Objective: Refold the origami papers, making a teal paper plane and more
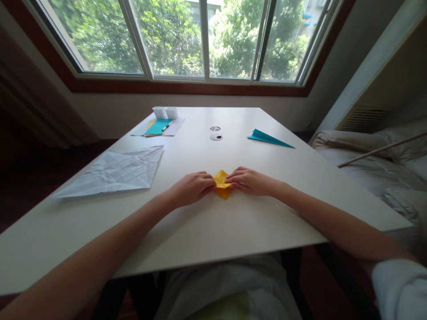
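A small piece of folded yellow paper (222, 192) lies near the middle of the white table, one corner pointing toward me and one away. My left hand (196, 188) grips its left corner, fingers closed together and the thumb tucked out of sight. On the opposite side, my right hand (250, 181) has its fingers pressed onto the right part of the paper. Creases cross the paper between the two hands. Both side corners are hidden under my fingers.
A creased white sheet (123, 171) lies at left, a teal paper plane (270, 138) at right. Farther back are two round items, the nearer a disc (216, 138). At the far left, teal paper (159, 126), a pen (167, 126) and two white containers (171, 113) sit together.
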Action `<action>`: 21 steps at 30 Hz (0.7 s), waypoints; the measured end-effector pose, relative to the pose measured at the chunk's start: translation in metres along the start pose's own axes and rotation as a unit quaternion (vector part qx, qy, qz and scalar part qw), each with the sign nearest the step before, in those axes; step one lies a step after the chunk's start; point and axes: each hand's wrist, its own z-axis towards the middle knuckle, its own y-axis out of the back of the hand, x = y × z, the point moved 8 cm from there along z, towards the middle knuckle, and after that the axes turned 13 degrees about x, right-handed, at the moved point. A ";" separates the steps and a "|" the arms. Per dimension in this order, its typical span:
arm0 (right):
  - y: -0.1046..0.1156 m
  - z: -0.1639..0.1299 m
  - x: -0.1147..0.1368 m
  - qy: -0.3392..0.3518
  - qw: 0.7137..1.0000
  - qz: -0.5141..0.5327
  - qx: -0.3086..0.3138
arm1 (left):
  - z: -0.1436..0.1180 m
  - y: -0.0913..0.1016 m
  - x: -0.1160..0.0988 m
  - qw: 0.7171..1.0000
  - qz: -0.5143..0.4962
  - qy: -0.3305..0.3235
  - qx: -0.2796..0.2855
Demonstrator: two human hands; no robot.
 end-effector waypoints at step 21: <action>0.002 -0.001 -0.027 -0.163 0.974 0.123 -0.095 | 0.000 -0.003 0.034 0.958 -0.207 0.163 -0.117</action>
